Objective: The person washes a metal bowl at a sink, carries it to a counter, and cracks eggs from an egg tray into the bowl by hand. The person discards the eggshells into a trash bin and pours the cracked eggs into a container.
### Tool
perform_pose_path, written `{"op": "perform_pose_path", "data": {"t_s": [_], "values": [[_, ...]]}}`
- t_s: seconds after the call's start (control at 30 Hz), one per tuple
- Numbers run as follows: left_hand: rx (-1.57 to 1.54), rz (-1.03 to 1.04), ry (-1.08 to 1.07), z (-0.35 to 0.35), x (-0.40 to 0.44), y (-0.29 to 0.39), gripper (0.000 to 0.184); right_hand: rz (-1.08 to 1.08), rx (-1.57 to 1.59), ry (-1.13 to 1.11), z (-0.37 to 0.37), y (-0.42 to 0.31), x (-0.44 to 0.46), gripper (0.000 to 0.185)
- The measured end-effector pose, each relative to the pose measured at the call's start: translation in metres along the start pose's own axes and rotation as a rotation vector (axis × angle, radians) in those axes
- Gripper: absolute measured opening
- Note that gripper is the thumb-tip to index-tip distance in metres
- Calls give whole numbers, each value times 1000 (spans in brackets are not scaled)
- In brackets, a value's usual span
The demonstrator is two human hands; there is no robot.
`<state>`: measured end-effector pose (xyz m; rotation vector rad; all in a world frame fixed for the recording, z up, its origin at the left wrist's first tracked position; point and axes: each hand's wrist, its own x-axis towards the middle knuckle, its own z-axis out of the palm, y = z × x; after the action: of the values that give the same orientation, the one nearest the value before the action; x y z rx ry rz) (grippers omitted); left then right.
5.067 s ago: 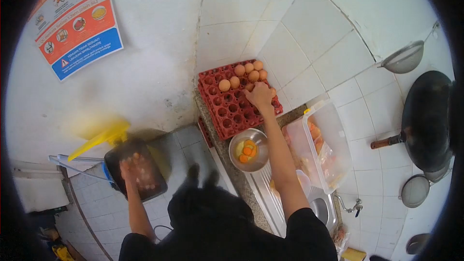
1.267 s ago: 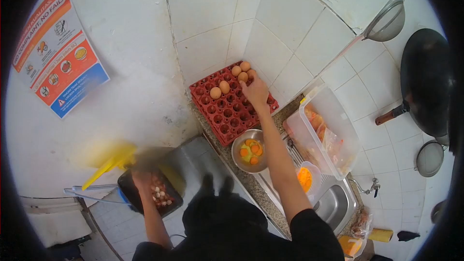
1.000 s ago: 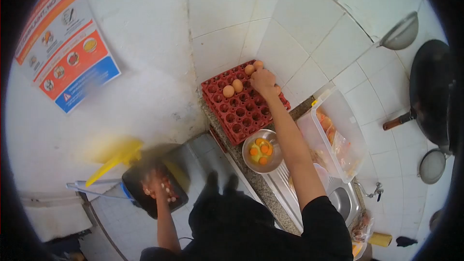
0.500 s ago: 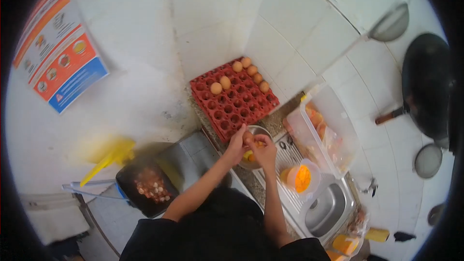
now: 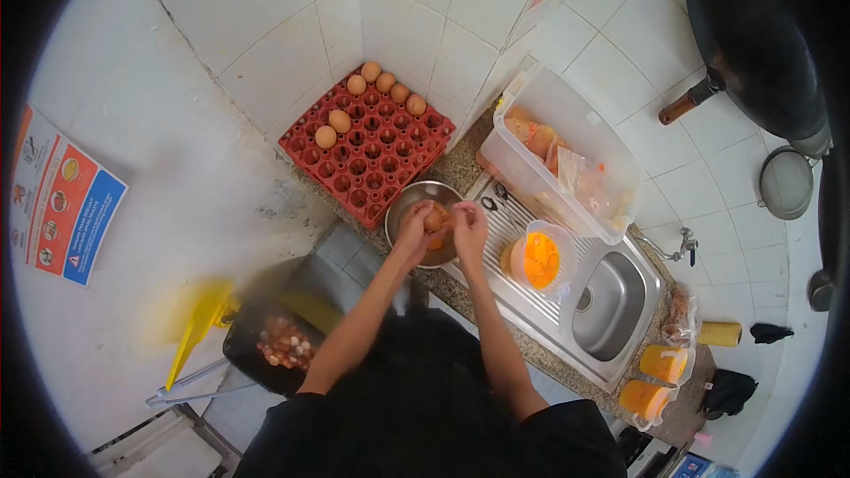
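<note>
A brown egg is held over a round metal bowl on the counter. My left hand is closed around the egg from the left. From the right, my right hand has its fingers pinched together at the egg's side. Whether the shell is cracked is too small to make out. Something orange-yellow lies in the bowl under my hands. Just behind the bowl stands a red egg tray, with several brown eggs in its far and left cells and many cells bare.
Right of the bowl, a plastic tub with orange contents stands on the ribbed drainboard beside the sink. A clear plastic bin holds bagged food behind it. At lower left is a dark container of reddish-brown pieces. Orange-filled jugs stand at right.
The view has shifted, so the tray and counter sit further left and higher. My hands have drawn slightly apart at the egg, and more of the bowl shows.
</note>
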<state>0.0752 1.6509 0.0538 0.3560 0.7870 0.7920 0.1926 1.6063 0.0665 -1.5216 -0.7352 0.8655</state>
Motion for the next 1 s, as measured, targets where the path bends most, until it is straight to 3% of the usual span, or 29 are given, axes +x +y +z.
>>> {"op": "perform_pose_path", "data": {"t_s": [0.13, 0.23, 0.33, 0.43, 0.53, 0.63, 0.73, 1.0], "values": [[122, 173, -1, -7, 8, -3, 25, 547, 227, -389, -7, -7, 6, 24], [30, 152, -34, -15, 8, 6, 25, 618, 323, -486, -9, -16, 12, 28], [-56, 205, -66, -21, 9, 9, 24, 649, 558, -495, -11, -15, 16, 29], [52, 263, -25, -32, 10, 12, 23, 580, 564, -407, -8, -26, 10, 29], [541, 392, 5, -27, 3, 18, 28, 535, 560, -376, -8, -18, 15, 28], [759, 352, -53, -4, -21, 32, 31, 574, 347, -427, -15, -11, 21, 37], [855, 354, -97, -10, -16, 37, 35, 491, 409, -479, -16, -4, 20, 32], [1218, 550, -92, -11, -11, 35, 34, 346, 48, -549, -7, 10, 29, 34]]}}
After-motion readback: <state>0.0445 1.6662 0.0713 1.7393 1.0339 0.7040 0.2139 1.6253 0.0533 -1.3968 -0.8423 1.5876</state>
